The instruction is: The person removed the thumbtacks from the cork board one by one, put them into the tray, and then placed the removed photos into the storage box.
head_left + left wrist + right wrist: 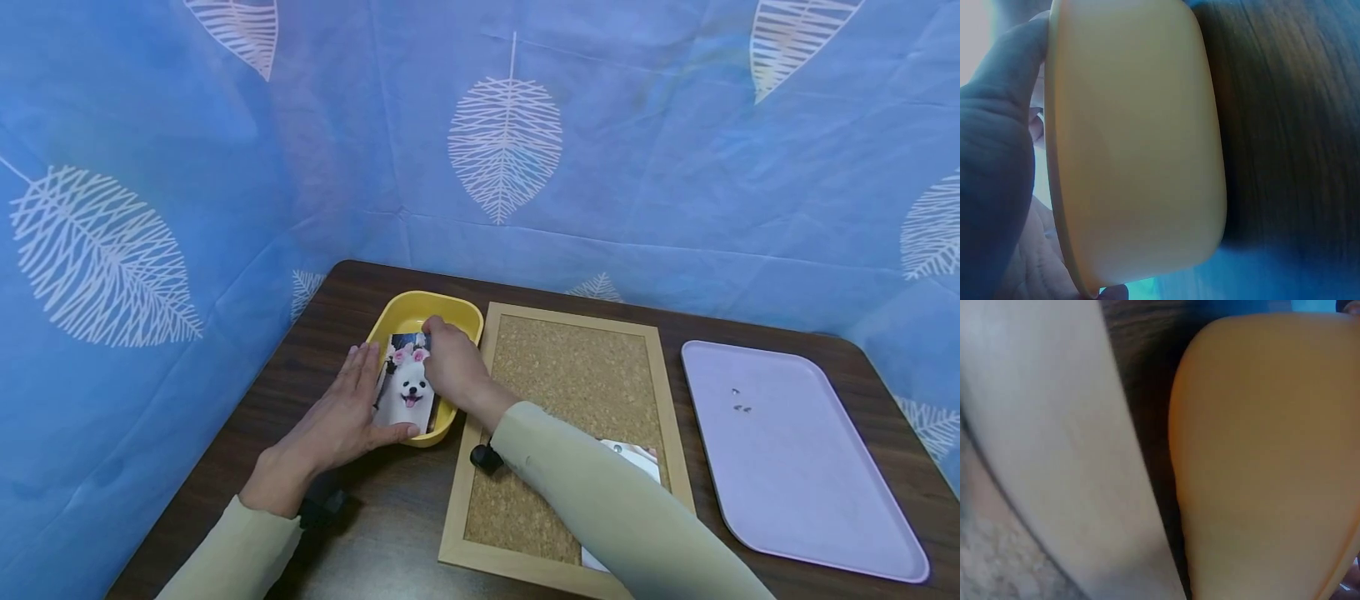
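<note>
A photo (411, 387) of a fluffy white dog with pink flowers on its head lies within the yellow tub (457, 308). My right hand (456, 362) reaches into the tub, its curled fingers pinching the photo's upper right edge. My left hand (333, 425) rests over the tub's left and near rim. Its fingers lie straight along the left side, and the thumb stretches across the photo's lower edge. In the left wrist view, the tub's outer wall (1135, 144) fills the middle beside that hand. The right wrist view shows the tub's wall (1266, 450), with the right fingers mostly hidden.
A wood-framed cork board (573, 367) lies right of the tub, partly under my right forearm. A white card (633, 454) sits on the cork, half covered by the sleeve. Farther right, a lilac tray (802, 467) bears several tiny metallic pieces (741, 408).
</note>
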Demonstrator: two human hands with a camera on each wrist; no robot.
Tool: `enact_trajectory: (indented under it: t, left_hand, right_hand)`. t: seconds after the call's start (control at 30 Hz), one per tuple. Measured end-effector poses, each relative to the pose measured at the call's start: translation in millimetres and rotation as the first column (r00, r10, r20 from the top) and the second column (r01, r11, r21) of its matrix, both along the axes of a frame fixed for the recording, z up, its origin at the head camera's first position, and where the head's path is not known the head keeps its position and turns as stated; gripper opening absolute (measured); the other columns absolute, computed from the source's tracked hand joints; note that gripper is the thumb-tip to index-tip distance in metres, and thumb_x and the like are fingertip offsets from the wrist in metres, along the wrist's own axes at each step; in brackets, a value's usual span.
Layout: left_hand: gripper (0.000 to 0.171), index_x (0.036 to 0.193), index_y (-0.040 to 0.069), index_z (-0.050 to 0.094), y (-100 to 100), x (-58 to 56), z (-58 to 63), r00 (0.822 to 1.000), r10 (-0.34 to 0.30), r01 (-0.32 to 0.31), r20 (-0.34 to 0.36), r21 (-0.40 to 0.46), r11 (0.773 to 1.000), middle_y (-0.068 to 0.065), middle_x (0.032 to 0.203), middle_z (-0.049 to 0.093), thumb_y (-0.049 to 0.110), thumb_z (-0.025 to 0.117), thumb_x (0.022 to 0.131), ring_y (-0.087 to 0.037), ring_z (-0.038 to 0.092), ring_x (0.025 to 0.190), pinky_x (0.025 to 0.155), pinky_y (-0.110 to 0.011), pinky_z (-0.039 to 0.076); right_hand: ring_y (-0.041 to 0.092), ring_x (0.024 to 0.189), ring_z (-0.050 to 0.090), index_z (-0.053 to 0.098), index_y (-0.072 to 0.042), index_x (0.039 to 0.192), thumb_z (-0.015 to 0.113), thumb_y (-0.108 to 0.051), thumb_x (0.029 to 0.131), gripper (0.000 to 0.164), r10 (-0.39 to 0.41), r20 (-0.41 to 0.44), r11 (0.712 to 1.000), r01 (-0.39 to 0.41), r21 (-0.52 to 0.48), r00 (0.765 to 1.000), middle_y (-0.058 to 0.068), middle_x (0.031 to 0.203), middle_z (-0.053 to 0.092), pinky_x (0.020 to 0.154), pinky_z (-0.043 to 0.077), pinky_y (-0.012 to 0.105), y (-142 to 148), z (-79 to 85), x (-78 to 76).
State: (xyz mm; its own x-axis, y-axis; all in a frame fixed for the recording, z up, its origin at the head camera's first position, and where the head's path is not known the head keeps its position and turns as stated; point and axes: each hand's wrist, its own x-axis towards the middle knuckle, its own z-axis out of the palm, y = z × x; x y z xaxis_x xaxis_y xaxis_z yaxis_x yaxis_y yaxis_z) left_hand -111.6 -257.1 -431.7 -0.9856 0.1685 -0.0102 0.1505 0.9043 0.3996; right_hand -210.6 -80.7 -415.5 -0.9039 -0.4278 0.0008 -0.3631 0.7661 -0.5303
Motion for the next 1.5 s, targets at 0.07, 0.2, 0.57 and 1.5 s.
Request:
enact_trajectory:
  t: [0.07, 0.2, 0.57, 1.5]
  left_hand:
    - [0.134, 0.167, -0.006, 0.005, 1.6, 0.1, 0.6, 1.000, -0.006, 0.006, -0.003, -0.001, 1.000, -0.029, 0.174, 0.010, 0.071, 0.077, 0.084, -0.048, 0.008, 0.162, 0.127, -0.061, 0.021]
    - [0.132, 0.167, -0.006, 0.006, 3.9, 0.2, 1.8, 1.000, -0.017, 0.017, -0.007, -0.004, 1.000, -0.030, 0.174, 0.011, 0.070, 0.077, 0.085, -0.049, 0.009, 0.162, 0.127, -0.062, 0.022]
    - [0.137, 0.166, -0.006, 0.004, 6.1, 2.8, 7.9, 0.999, 0.009, -0.009, 0.043, -0.019, 1.000, -0.030, 0.174, 0.009, 0.076, 0.074, 0.083, -0.050, 0.007, 0.161, 0.126, -0.065, 0.020]
    - [0.080, 0.156, -0.001, 0.047, 156.0, 30.6, 34.2, 0.892, -0.374, 0.355, -0.252, -0.121, 0.927, -0.026, 0.163, 0.043, 0.045, 0.075, 0.098, -0.043, 0.033, 0.157, 0.127, -0.057, 0.029]
  right_hand:
    - [0.024, 0.111, 0.068, 0.058, -0.006, 0.143, 0.061, -0.008, 0.103, 0.040, 0.035, -0.044, 0.996, -0.031, 0.083, 0.998, 0.012, 0.128, 0.069, 0.096, 0.059, 0.038, 2.5, 0.1, 0.8]
    - [0.032, 0.133, 0.059, 0.065, -0.006, 0.139, 0.067, -0.018, 0.102, 0.039, 0.126, -0.150, 0.960, -0.082, 0.266, 0.981, 0.015, 0.146, 0.061, 0.110, 0.052, 0.042, 8.8, -0.8, 4.1]
    - [0.027, 0.105, 0.054, 0.069, -0.009, 0.120, 0.064, -0.035, 0.104, 0.031, 0.191, -0.478, 0.924, 0.007, 0.383, 0.857, 0.009, 0.117, 0.063, 0.085, 0.048, 0.041, 39.3, 0.0, 16.2]
    - [0.033, 0.092, 0.059, 0.072, 0.003, 0.117, 0.069, -0.020, 0.102, 0.028, -0.299, -0.246, 0.950, 0.313, 0.017, 0.922, 0.020, 0.103, 0.068, 0.083, 0.051, 0.053, 304.0, 19.0, 68.7]
